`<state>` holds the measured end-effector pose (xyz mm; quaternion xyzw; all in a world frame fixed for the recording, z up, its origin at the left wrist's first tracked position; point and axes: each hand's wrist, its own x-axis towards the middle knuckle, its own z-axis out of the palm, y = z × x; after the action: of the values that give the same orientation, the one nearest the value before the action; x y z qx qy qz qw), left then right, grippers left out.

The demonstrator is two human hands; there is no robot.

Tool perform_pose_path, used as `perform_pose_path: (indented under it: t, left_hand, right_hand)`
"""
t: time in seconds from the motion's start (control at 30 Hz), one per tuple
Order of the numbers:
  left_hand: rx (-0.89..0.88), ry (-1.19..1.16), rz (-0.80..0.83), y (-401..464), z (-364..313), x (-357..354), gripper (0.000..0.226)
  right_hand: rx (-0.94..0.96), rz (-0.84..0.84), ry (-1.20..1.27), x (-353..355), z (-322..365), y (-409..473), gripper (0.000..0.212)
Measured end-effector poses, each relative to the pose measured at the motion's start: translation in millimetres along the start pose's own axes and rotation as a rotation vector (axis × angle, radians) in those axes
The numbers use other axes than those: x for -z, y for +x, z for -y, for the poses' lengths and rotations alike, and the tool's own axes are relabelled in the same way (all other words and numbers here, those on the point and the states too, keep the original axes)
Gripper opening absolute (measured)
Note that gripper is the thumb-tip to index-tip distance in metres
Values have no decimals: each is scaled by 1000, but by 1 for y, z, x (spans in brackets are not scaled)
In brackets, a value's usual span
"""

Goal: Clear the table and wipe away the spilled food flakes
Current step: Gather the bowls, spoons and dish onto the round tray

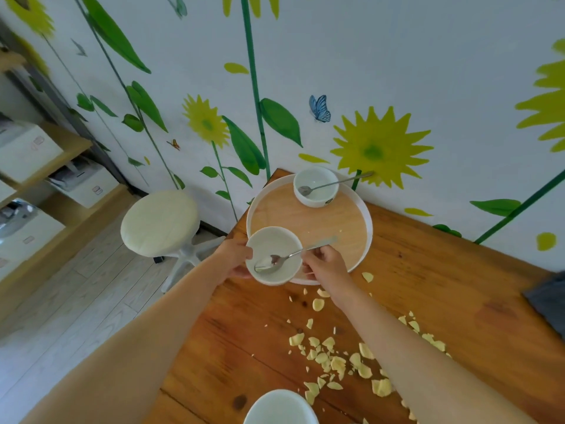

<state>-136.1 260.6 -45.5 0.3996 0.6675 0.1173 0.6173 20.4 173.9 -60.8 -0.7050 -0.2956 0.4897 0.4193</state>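
We are in the clearing step: we carry a white bowl (273,255) over the near rim of the round tray (363,206), just above centre of the frame. Our left hand (234,260) grips the bowl's left side, and our right hand (325,264) pinches the handle of the spoon (284,258) lying in it, so neither grip is released. The bowl looks empty apart from the spoon.

The next move, as we judge it, calls for lowering the bowl level onto the bare wooden floor of the tray, keeping the spoon steady so it does not tip out, then letting go with both hands.

Further up the frame, a second bowl (316,186) already sits in the tray with its own spoon (334,182), handle pointing to the right; we see nothing else in it. A third bowl (279,408) shows at the bottom edge, on the table (458,286); we cannot see its contents.

The spilled flakes (336,359) lie scattered on the table at lower right, unwiped. A dark cloth (547,301), perhaps for wiping, lies at the right edge.
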Motion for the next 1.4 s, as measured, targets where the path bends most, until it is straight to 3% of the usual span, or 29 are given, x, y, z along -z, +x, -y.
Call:
perform_pose_path:
  t: [0.1,0.2,0.43,0.6,0.77,0.87,0.97,1.1,1.23,1.4]
  left_hand:
    - [-31,-5,29,13,-22,-22,46]
    - [-59,-2,61,24,-38,-54,46]
    - [-65,16,74,54,-62,-127,31]
    - [-50,-7,90,67,-71,-153,22]
    - [-76,-60,98,70,-73,-161,37]
    - [-32,-90,135,61,-74,-157,40]
    - [-28,-55,21,53,-70,-152,49]
    - [-118,-28,-96,29,-63,-149,35]
    - [-171,65,66,-18,-45,-172,7]
    - [-181,205,283,-59,5,-226,18]
  right_hand:
    - [-75,-38,27,16,3,14,10]
    - [-138,-82,57,34,2,27,21]
    - [-149,-231,133,77,-5,60,40]
    - [-84,-313,71,95,-15,76,38]
    - [-35,-354,40,101,-16,80,28]
    - [-42,-339,27,102,-14,74,32]
    - [-103,-343,-12,113,-17,61,34]
    - [-159,-346,-62,137,-24,29,25]
    - [-209,-396,-31,168,-48,-19,11]
    - [-329,-500,-46,204,-99,-82,15]
